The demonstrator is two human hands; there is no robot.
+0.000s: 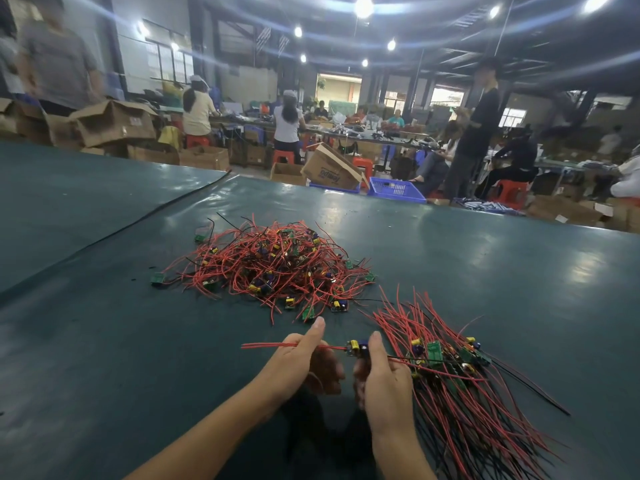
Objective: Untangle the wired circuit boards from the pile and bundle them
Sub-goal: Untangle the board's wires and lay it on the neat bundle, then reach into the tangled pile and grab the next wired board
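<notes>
**While the pile is large, one board is free in your hands**

Though you have one wired circuit board [357,347] lifted clear above the green table [104,341], most of the work looks to be ahead of you. Your left hand [298,362] pinches the board's red leads [266,345] between thumb and curled fingers, with the lead ends sticking out to the left. Your right hand [384,375] pinches the board itself, thumb raised beside it. A thin black wire [401,357] runs from the board off to the right, over the sorted lot.

The pile [273,268] lies further out on the table, just beyond your hands. It is a dense knot of red leads and small boards, with a few stray boards [157,278] at its edges. Judging by its bulk, a large share of the boards has not been pulled out yet.

To your right, touching your right hand's side, lies the sorted group [450,386]. Its boards are gathered near the middle and its red and black leads fan out roughly in line. That part counts as untangled. You cannot see any tie or band round it, so the bundling step seems not yet done.

The board you hold appears free of the pile, so its likely place is with the sorted group. After that, the pile needs the same treatment, board by board.
</notes>
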